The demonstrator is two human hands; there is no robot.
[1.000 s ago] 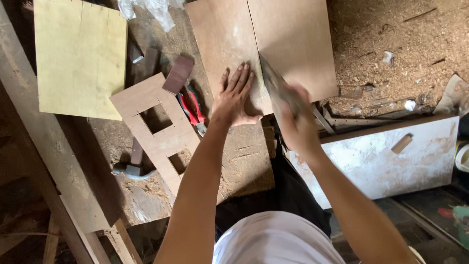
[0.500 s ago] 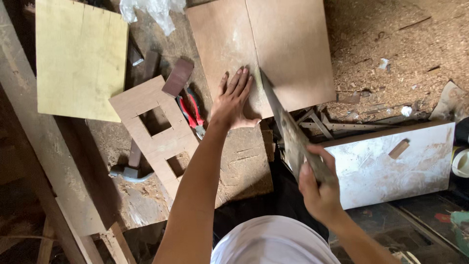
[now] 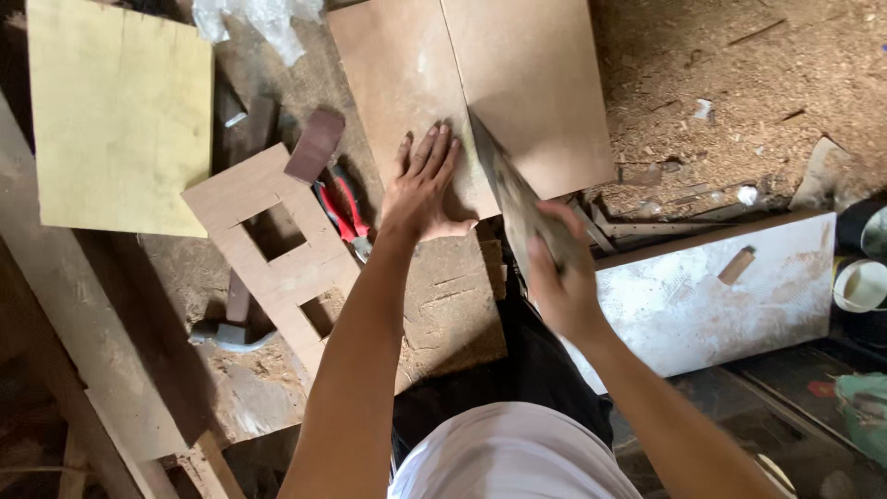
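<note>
view from above of a person at a dusty tabletop. the left hand lies flat, fingers spread and released, pressing on the near edge of a brown board that rests at the far middle of the tabletop. the right hand is clenched around the handle of a handsaw, whose blade runs up and away from the hand along a straight cut line in the board, just right of the left hand; a second part of the board lies on the right side of that line. left of the left hand lie pliers with red handles, partly over a wooden frame with rectangular openings, and a small dark block rests at the frame's upper corner. a hammer shows beneath the frame's lower part. a yellowish panel sits at the upper left. to the right, sawdust covers the ground, and a white panel stands on edge near the right forearm.
</note>
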